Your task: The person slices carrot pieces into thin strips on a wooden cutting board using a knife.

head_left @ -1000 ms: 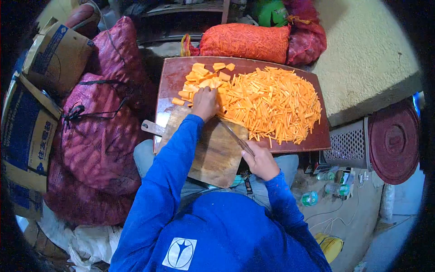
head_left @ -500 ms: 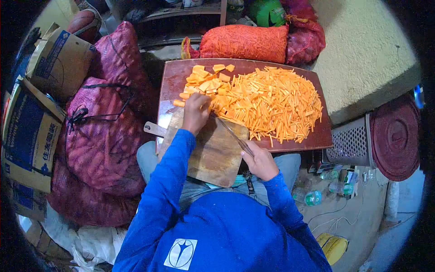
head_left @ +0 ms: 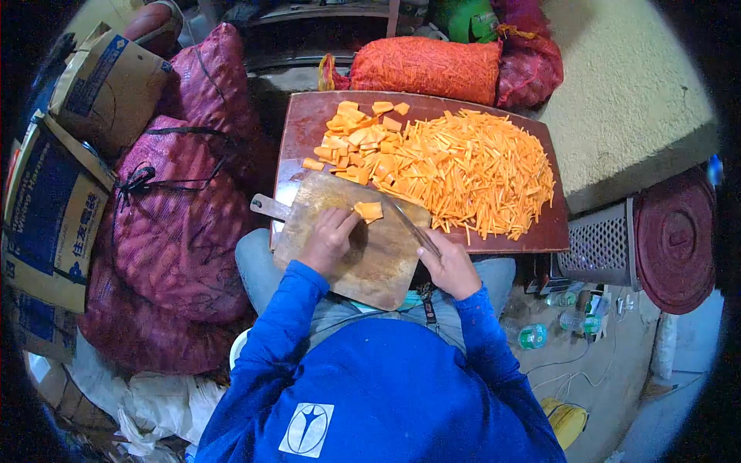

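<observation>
My left hand (head_left: 330,238) rests on the wooden cutting board (head_left: 374,274), its fingertips closed at the left edge of a small stack of orange carrot slices (head_left: 369,211). In my right hand (head_left: 451,270) is a knife (head_left: 405,220), gripped by the handle. Its blade points up and left over the board, just right of the slices. The board lies tilted across my lap and the table's near edge. Beyond it are a pile of loose carrot pieces (head_left: 359,139) and a large heap of carrot strips (head_left: 486,170).
The heaps lie on a reddish-brown table (head_left: 532,245). Behind it is an orange-filled mesh bag (head_left: 424,68). Full mesh sacks (head_left: 166,231) and cardboard boxes (head_left: 58,224) crowd the left. At right stand a grey basket (head_left: 594,245), a maroon lid (head_left: 675,239) and plastic bottles (head_left: 532,336).
My left hand has moved from the loose pieces back onto the board, where orange slices now lie by its fingertips. The right hand still holds the knife in nearly the same place.
</observation>
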`<action>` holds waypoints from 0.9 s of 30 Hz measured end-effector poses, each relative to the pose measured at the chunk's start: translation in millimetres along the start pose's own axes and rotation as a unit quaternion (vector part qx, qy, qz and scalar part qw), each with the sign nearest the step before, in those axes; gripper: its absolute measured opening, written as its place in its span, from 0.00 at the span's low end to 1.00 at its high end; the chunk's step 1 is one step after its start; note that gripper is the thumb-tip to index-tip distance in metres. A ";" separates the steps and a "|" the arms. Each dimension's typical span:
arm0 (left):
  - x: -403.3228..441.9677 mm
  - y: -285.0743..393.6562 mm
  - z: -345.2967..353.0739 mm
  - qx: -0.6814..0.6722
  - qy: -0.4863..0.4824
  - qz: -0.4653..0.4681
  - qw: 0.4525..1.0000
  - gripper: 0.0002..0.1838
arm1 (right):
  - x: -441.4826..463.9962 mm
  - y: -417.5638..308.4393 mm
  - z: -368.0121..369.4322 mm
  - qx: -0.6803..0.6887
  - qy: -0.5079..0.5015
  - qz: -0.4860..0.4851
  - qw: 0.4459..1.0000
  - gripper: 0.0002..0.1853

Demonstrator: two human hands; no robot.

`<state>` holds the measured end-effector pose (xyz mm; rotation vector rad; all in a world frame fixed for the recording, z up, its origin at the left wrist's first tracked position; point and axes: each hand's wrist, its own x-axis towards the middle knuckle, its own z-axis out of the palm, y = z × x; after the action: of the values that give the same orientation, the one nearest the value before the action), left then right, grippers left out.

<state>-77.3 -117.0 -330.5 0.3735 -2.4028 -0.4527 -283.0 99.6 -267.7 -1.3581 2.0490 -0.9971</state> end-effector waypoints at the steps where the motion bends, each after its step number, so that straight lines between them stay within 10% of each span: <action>1: 1.4 -3.0 -2.1 0.033 -0.001 -0.014 0.999 0.19 | -0.1 -0.6 -0.4 0.000 -0.002 0.000 1.000 0.19; 27: 5.7 17.6 7.7 -0.001 -0.018 -0.074 0.997 0.19 | -39.6 -42.7 -32.2 -0.038 -0.072 0.019 0.997 0.20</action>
<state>-89.2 -101.6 -325.7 0.5492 -2.4189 -0.5329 -266.7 135.7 -214.2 -1.3823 2.0147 -0.7895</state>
